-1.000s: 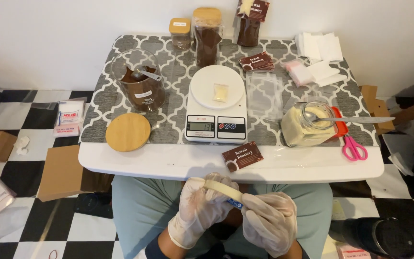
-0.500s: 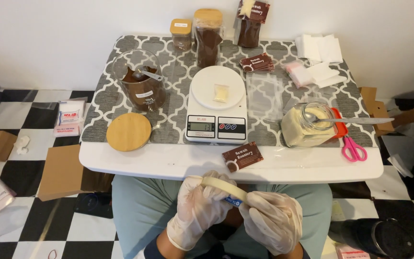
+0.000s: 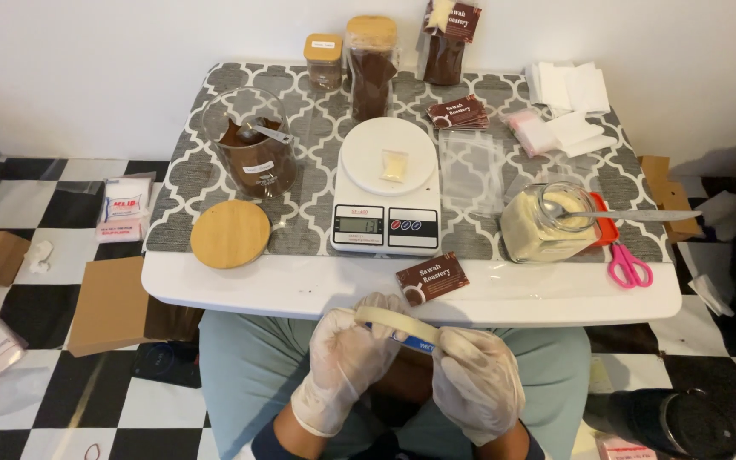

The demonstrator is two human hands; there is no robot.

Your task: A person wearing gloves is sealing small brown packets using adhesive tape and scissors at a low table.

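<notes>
This looks like a home packing corner — a small white table (image 3: 317, 290) pushed against a plain wall, standing on a black-and-white checkered floor (image 3: 70, 400). A grey patterned mat (image 3: 317, 136) carries a digital kitchen scale (image 3: 385, 187), glass jars of brown grounds (image 3: 249, 153) and pale powder (image 3: 547, 223), clear zip bags (image 3: 468, 166), printed brown sachets (image 3: 457, 111) and pink scissors (image 3: 629, 264). Cardboard pieces (image 3: 106, 305) and packets lie about the floor — small-batch work, domestic in scale.

Just beyond your gloved hands (image 3: 411, 375), the white table (image 3: 300, 294) carries a grey patterned mat (image 3: 308, 170). A brown sachet (image 3: 432, 278) lies nearest your grip, on the bare edge; pink scissors (image 3: 629, 265) lie to its right.
</notes>
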